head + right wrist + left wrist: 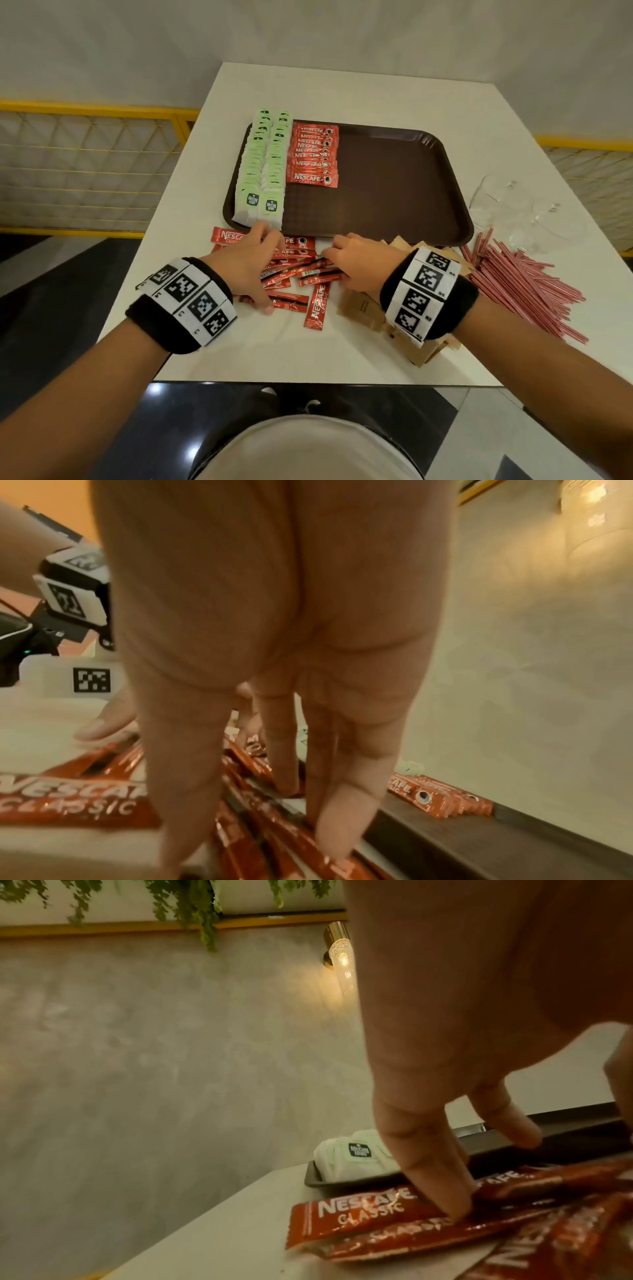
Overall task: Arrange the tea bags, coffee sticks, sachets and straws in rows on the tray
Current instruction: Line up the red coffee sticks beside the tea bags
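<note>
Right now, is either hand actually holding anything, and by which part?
Nothing is lifted. The left hand and right hand press fingertips onto the loose coffee sticks lying on the table; no closed grip shows.

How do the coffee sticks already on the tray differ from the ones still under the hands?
The coffee sticks on the tray lie parallel in one overlapping row beside the tea bags; the loose coffee sticks lie scattered at mixed angles on the table in front of the tray. The row is untouched; the left hand and right hand touch the loose pile. Both are red Nescafe Classic sticks.
</note>
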